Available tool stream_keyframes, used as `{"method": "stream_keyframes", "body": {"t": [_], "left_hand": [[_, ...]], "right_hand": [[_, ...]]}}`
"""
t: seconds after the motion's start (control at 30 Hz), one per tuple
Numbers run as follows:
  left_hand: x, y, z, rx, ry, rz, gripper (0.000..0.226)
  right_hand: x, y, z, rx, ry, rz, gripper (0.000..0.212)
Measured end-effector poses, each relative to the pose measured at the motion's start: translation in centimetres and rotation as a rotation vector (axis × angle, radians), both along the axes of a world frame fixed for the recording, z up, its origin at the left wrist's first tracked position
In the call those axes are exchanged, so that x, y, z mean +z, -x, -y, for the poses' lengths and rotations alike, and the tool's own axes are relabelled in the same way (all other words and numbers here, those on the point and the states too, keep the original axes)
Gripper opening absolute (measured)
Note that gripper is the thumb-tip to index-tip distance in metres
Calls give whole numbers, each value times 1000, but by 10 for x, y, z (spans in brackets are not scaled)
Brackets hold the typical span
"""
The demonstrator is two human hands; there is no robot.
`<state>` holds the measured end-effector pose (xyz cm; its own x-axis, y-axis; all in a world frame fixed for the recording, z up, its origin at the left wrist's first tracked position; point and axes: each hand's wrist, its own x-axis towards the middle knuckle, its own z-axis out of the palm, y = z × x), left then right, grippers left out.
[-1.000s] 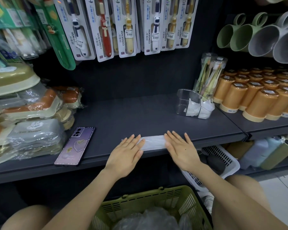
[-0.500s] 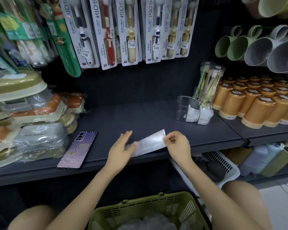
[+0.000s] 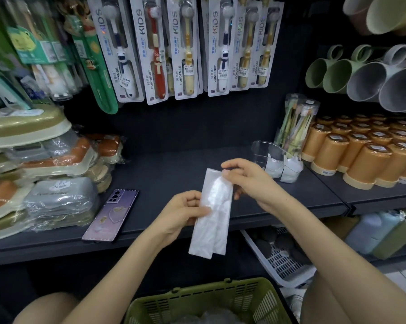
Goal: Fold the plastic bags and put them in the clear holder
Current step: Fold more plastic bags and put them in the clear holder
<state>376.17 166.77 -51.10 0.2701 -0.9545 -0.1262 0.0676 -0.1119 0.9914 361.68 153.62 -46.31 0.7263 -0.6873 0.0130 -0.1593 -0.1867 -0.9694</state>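
A white plastic bag (image 3: pixel 215 211), folded into a long narrow strip, hangs almost upright above the front of the dark shelf (image 3: pixel 164 174). My right hand (image 3: pixel 248 178) pinches its top end. My left hand (image 3: pixel 181 213) grips its left edge near the middle, thumb on the front. The clear holder (image 3: pixel 265 153) stands on the shelf to the right, with folded white bags (image 3: pixel 284 168) inside it. More crumpled plastic bags (image 3: pixel 211 318) lie in the green basket (image 3: pixel 197 298) at the bottom.
A purple phone (image 3: pixel 112 215) lies on the shelf at left, beside stacked wrapped soap boxes (image 3: pixel 45 178). Orange cups (image 3: pixel 361 155) fill the right shelf behind a tube of toothbrushes (image 3: pixel 295 127). Toothbrush packs (image 3: pixel 185 47) hang above. A white basket (image 3: pixel 279 260) sits below.
The strip lay flat on the shelf under both palms. Both hands have lifted it and turned it from lying sideways to hanging nearly upright, right hand at the top.
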Motion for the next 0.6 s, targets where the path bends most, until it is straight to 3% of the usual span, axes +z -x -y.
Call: {"method": "stream_keyframes", "body": {"t": [0.1, 0.23, 0.47, 0.6], "left_hand": [[-4, 6, -1, 131, 27, -96, 12], [-12, 14, -4, 228, 33, -165, 14], [-15, 14, -8, 240, 59, -305, 18], [-9, 5, -10, 113, 44, -443, 31]], "right_hand": [[-11, 5, -20, 31, -207, -13, 25], [-36, 7, -39, 43, -273, -87, 22], [-46, -1, -45, -36, -314, -3, 16], [-44, -2, -47, -57, -318, 92, 16]]}}
